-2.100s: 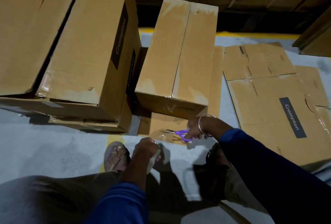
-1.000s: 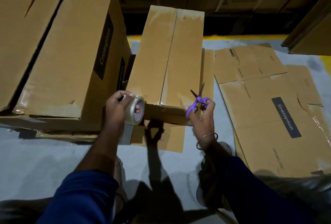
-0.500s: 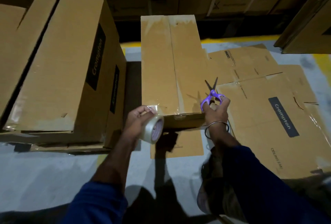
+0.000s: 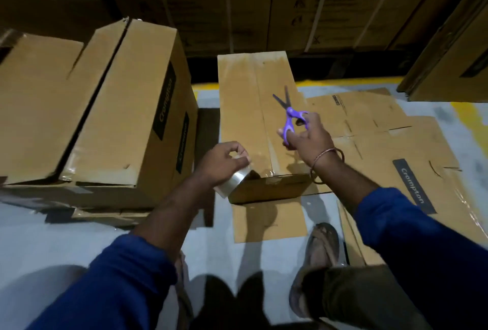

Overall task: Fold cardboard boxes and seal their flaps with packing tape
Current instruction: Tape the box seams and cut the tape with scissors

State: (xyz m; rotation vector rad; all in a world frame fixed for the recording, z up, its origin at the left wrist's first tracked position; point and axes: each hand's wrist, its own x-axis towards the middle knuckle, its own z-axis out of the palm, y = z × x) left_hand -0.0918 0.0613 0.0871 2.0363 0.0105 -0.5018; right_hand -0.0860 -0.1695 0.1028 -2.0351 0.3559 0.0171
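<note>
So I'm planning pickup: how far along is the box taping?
Middle box: flaps closed, tape along its seam. Left hand holds the tape roll at its near edge; right hand holds scissors. Flattened cartons remain unfolded.

Grey floor (image 4: 79,245), sealed box (image 4: 245,118) on flattened cardboard (image 4: 396,144), larger boxes (image 4: 105,107) left

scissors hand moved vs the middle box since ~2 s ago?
Yes. The right hand with the purple scissors was low in front of the middle box, near the floor; now it is raised over the box's top, blades pointing away.
</note>
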